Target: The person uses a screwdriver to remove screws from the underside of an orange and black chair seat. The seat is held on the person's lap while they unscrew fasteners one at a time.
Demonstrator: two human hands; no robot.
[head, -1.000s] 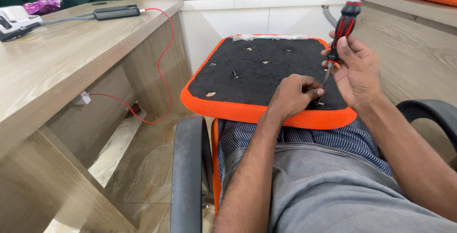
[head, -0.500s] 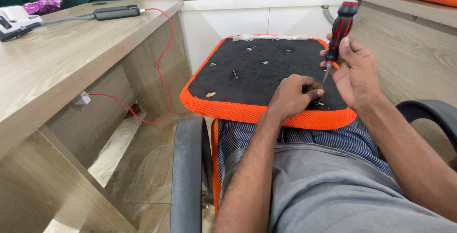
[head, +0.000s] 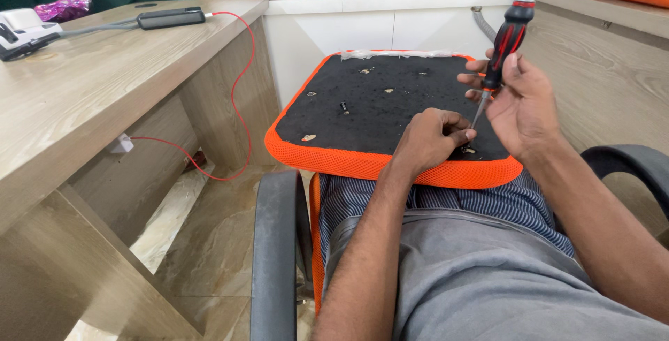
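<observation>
A red-and-black screwdriver (head: 503,44) is gripped by the fingers of the right hand (head: 519,104), its metal shaft slanting down onto an upturned seat cushion (head: 362,114) resting on the lap. The cushion is faced with rough black fabric and edged in orange mesh. The left hand (head: 431,139) is closed at the screwdriver's tip. One crumpled purple wrapper (head: 63,3) lies on the wood-grain table (head: 83,90), by one red cable (head: 240,76).

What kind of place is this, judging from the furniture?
Probably an office or a home workroom: a wooden desk with a cable running across it, a black chair armrest, and a marble-like tiled floor.
</observation>
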